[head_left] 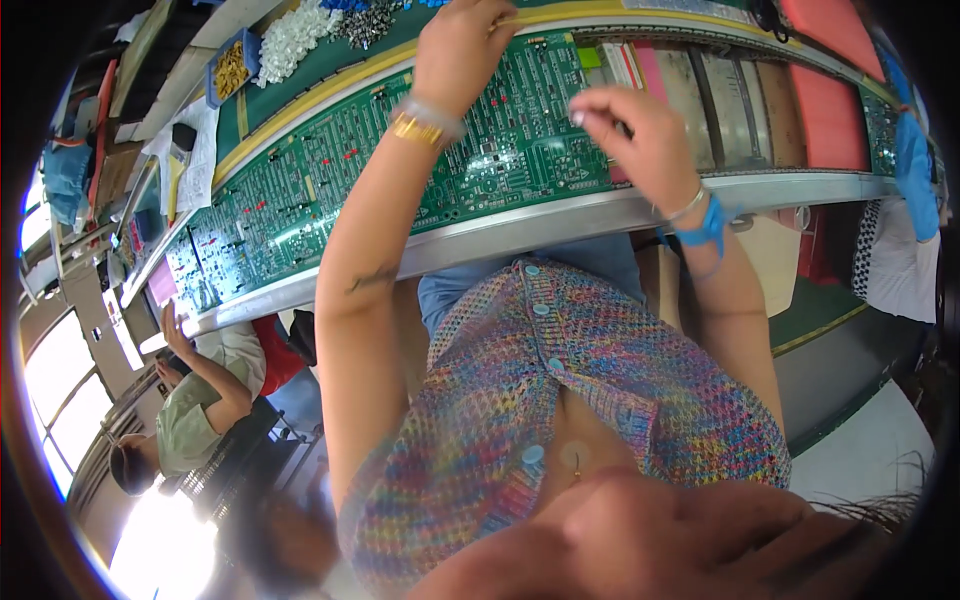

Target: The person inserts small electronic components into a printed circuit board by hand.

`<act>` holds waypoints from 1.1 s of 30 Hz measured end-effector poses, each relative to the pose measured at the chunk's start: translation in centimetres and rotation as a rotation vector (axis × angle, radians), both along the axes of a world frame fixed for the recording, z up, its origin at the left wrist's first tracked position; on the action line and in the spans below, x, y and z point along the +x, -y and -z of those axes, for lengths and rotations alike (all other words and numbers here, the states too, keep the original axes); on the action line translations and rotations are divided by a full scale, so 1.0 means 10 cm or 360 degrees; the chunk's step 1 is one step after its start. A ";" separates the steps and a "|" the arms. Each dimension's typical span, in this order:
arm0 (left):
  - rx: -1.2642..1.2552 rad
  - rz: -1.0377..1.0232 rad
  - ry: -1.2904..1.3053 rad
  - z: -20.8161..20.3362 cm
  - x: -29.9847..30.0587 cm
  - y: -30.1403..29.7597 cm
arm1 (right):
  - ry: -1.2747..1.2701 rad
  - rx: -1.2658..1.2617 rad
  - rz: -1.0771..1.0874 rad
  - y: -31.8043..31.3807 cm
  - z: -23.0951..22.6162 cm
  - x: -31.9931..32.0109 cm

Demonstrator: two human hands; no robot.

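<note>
— Your right hand [650, 140] hovers by the green circuit board's [500, 160] right end, thumb and finger near together; I can't tell whether they pinch anything.

— Your left hand [458, 55] curls at the board's far edge, its grip unreadable. What's the risk?

— The board lies under that wrist, so your gold bracelet [415, 131] might catch its small components [495, 101]. A wide sweep could scatter the clear parts [290, 46] piled beyond the board.
</note>
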State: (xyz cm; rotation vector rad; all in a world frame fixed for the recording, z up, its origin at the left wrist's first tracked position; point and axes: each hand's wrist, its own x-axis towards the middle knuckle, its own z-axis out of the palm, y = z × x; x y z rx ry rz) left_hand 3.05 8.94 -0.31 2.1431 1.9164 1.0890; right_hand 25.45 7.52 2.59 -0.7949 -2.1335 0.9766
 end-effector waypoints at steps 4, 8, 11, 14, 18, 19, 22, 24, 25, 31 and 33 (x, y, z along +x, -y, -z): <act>-0.0018 -0.0306 -0.0274 0.14 0.14 -0.43 | 0.0023 0.0009 -0.0121 0.36 0.07 0.05; -0.0117 -0.0434 -0.0416 0.64 0.03 -0.66 | 0.0134 -0.0066 -0.0214 0.67 0.04 -0.04; 0.0196 -0.0363 -0.0453 0.37 0.05 -0.35 | 0.0175 -0.0125 -0.0284 0.80 0.01 -0.19; 0.0008 -0.0224 -0.0007 -0.18 -0.16 0.62 | 0.0136 -0.0128 -0.0419 0.92 0.04 -0.44; -0.0105 -0.0494 0.0312 -0.46 -0.71 1.91 | 0.0123 -0.0134 -0.0624 0.98 -0.03 -0.75; -0.0172 -0.0661 0.0378 -0.42 -0.82 2.15 | 0.0141 -0.0131 -0.0617 0.97 -0.01 -0.84; -0.0290 -0.0991 0.0449 -0.27 -1.06 2.77 | 0.0033 -0.0010 -0.0738 0.94 0.07 -1.21; -0.0312 -0.1051 0.0446 -0.19 -1.03 2.97 | -0.0067 0.0034 -0.0837 0.96 0.14 -1.44; -0.0347 -0.1059 0.0443 -0.09 -1.02 2.99 | -0.0044 0.0037 -0.0822 0.94 0.22 -1.54; -0.0232 -0.1112 0.0362 0.07 -0.93 2.91 | 0.0110 0.0118 -0.0912 0.91 0.54 -1.84; -0.0262 -0.1108 0.0445 0.09 -0.93 2.89 | 0.0191 0.0206 -0.0901 0.90 0.54 -1.84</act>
